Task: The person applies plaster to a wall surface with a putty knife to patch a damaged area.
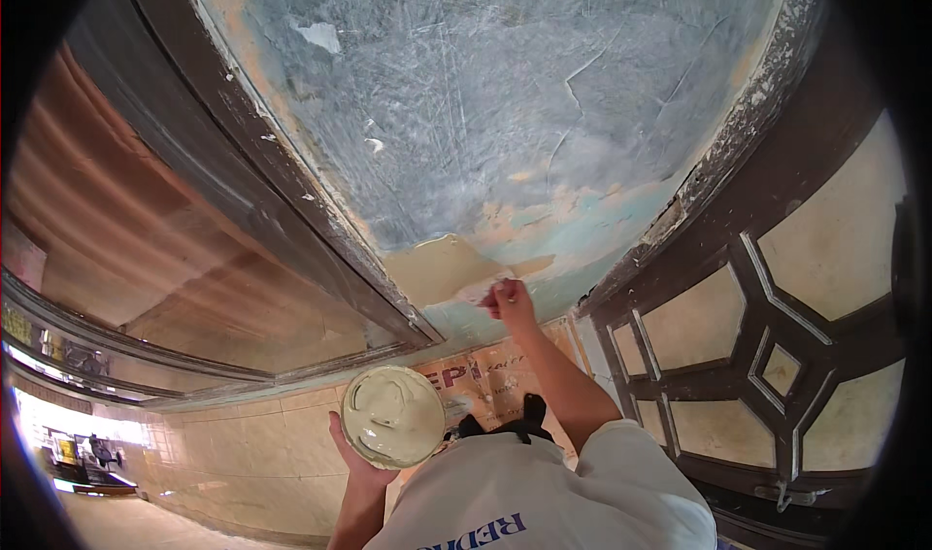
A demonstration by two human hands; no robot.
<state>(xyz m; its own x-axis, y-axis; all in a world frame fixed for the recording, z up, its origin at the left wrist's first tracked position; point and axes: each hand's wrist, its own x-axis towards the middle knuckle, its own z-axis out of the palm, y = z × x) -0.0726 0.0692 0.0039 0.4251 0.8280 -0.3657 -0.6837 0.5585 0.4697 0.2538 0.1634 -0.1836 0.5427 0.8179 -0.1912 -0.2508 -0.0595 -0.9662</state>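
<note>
Evidently cradles a round bucket (346, 422) of cream putty (393, 409) from its lower left with the left hand (361, 455), grip partly hidden; might tip and spill if held slackly. Farther out, clamps a pale spreader (476, 291) in the right hand (508, 303), apparently against the wall (456, 103) near its lower edge, beside a beige putty patch (434, 266) toward the lower-left corner; might leave ridges if pressed unevenly.

The floor (248, 443) is beige, tiled and slightly glossy; on it lies a brown printed sheet (485, 387), with dark shoes (534, 409) standing on the sheet.
</note>
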